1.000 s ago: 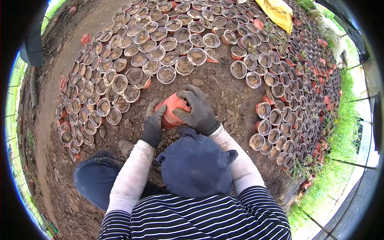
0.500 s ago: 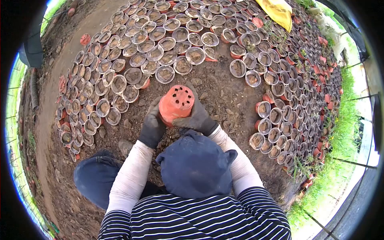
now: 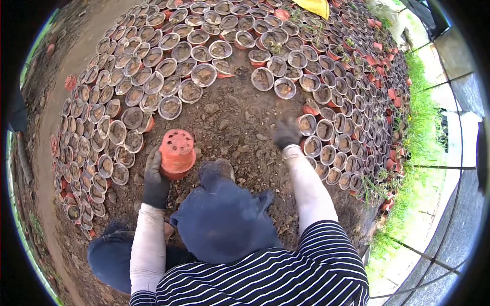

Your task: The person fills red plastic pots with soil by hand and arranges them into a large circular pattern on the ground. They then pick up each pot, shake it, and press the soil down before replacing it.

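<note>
An orange-red plastic plant pot (image 3: 178, 155) is held bottom-up, its drainage holes facing the camera. My left hand (image 3: 154, 179), in a dark glove, grips the pot from its left side. The pot's mouth points down, so its inside is hidden. My right hand (image 3: 287, 134), gloved too, is stretched out to the right over the soil. It is close to the left edge of a group of soil-filled pots (image 3: 307, 124). Motion smears its fingers, and I cannot see whether they hold anything.
Rows of soil-filled pots (image 3: 170, 107) stand ahead and to the left, with many more on the right. Loose, lumpy soil (image 3: 229, 120) lies between the groups. A yellow sack (image 3: 314, 6) is at the far top. Grass (image 3: 423, 127) and netting border the right side.
My right hand has left the pot and moved right towards the standing pots. My left hand keeps the pot and now holds it alone, farther left and lower in view.
</note>
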`<state>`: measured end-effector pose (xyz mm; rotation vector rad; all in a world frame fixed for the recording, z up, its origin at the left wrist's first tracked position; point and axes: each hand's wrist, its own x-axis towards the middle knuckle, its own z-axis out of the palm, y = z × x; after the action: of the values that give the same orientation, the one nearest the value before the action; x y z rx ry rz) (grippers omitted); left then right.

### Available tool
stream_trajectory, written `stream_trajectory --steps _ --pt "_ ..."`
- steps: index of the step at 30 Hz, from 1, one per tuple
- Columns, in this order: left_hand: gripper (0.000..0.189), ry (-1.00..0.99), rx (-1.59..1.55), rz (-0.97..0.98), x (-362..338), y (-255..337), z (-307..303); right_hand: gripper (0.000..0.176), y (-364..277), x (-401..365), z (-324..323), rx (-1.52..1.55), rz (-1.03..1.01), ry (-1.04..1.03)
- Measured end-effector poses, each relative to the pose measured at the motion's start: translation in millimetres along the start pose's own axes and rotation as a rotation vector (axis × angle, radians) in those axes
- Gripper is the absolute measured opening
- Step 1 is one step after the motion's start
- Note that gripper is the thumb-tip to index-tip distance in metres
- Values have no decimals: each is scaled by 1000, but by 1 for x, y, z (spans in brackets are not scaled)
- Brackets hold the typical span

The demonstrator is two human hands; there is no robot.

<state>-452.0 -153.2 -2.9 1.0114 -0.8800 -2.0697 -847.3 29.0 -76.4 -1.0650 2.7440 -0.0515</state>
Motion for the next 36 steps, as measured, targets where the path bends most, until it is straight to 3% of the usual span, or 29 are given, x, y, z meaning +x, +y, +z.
stream_trajectory --steps 1,3,4,6,9,12,13,14,16,18,21,24,28,31,34,36 --pt "49 6 -47 -47 -2 2 -2 45 24 1 -10 -75 142 -144" --pt "43 31 82 -21 -6 -2 -6 66 70 9 -2 -340 219 -426" --pt "41 45 147 -10 -8 -3 -8 78 79 9 -5 -256 212 -446" --pt "41 71 100 -27 -10 -5 -12 71 91 17 11 -206 65 -187" --pt "41 112 -3 -46 -6 -6 -12 53 96 36 15 552 232 16" --pt "43 107 38 -8 -11 8 11 37 82 24 33 1001 186 317" --pt "44 96 76 16 -14 13 21 36 68 10 33 1188 220 258" --pt "44 70 82 10 -13 10 18 35 51 -5 34 1175 324 209" --pt "43 12 98 1 -8 -1 6 23 47 -24 77 690 230 0" --pt "44 14 61 -38 -5 -4 5 23 45 -32 85 502 246 -39" --pt "44 9 47 -41 -7 -1 4 36 46 -31 74 323 -102 229" --pt "44 2 39 -26 -6 -3 0 42 48 -25 88 562 -398 -136" --pt "44 2 63 12 -9 -2 2 54 -3 -40 19 192 -260 -303" --pt "43 12 34 -7 -9 0 3 63 -12 -36 27 143 -347 -240" --pt "42 21 21 -48 -13 7 10 64 -24 -33 30 69 -239 -292" --pt "51 28 107 2 -10 2 0 66 -23 -18 42 171 -112 -448"
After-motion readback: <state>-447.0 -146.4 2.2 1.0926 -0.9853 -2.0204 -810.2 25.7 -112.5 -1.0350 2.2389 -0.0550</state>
